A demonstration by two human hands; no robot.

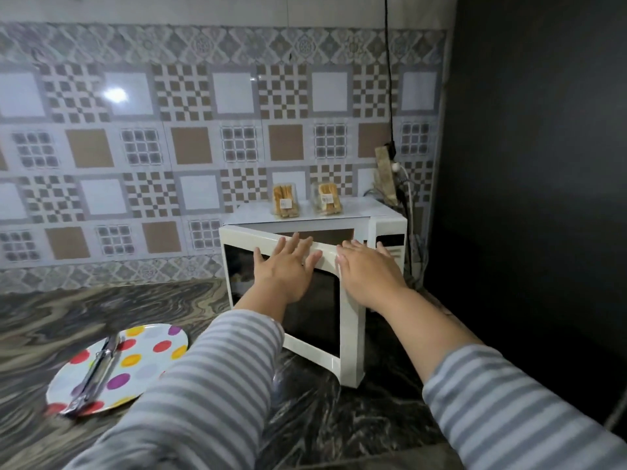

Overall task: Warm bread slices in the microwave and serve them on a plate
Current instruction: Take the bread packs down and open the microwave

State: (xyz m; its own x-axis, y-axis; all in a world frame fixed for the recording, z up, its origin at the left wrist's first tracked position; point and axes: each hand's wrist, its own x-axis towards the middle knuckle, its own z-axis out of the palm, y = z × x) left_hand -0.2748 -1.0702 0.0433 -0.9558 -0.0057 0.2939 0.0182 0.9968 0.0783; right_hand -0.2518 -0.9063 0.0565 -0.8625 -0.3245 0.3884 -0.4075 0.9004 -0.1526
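A white microwave (386,222) stands on the counter against the tiled wall. Its door (325,351) stands partly ajar, swung toward me. My left hand (283,269) lies flat on the door's upper part, fingers spread. My right hand (368,266) rests flat on the door's top right edge. Neither hand holds anything. Two clear packs of bread slices (285,200) (327,197) sit on top of the microwave. A white plate with coloured dots (149,351) lies on the counter at the left, with metal tongs (96,374) resting on it. The inside of the microwave is hidden.
The counter (68,317) is dark marbled stone. A power strip with plugs and cables (390,174) hangs right of the microwave, and a black cord runs up the wall. A dark wall (543,164) closes off the right side.
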